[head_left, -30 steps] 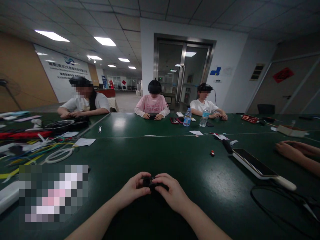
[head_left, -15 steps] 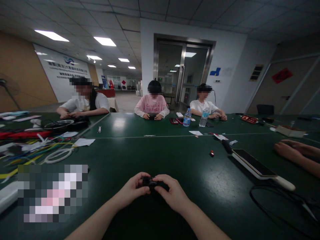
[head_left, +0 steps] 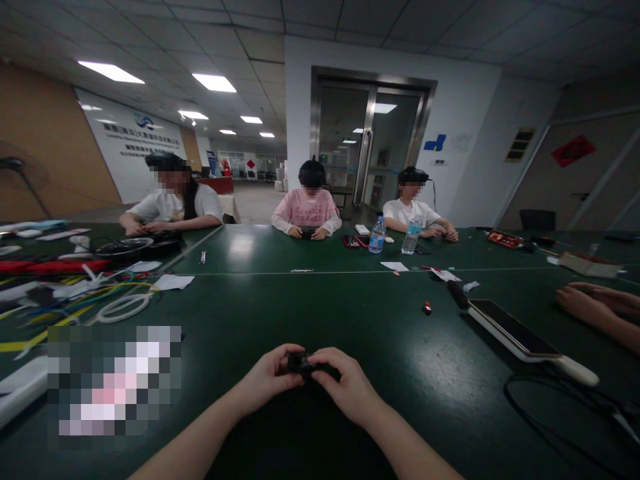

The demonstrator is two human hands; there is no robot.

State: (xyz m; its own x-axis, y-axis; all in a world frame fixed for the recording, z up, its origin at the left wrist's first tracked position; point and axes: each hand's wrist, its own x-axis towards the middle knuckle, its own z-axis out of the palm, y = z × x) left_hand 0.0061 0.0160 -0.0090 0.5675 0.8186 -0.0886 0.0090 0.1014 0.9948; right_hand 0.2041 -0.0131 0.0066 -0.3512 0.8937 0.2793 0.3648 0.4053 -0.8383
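Between my two hands is a small black object [head_left: 299, 362] with a rounded part on its left; its kind is too dark to make out. My left hand [head_left: 269, 380] grips its left side with thumb below and fingers above. From the other side, my right hand [head_left: 345, 385] pinches it between thumb and fingertips. Both hands are just above or on the dark green table [head_left: 240, 307], in the lower middle of the view; I cannot tell whether the object touches the tabletop. My fingers hide part of it.
Left are tangled cables [head_left: 123, 308], a white power strip [head_left: 23, 390] and a blurred-out patch. A phone [head_left: 515, 327] lies on a white-handled object [head_left: 575, 370] at right, near a black cable [head_left: 540, 427]. Bottles [head_left: 377, 237] stand farther back. Several people sit around; another person's hands [head_left: 590, 300] are at right.
The whole view has shifted slightly to the right. My hands keep hold of the black object, which appears slightly turned, with its rounded part showing more.
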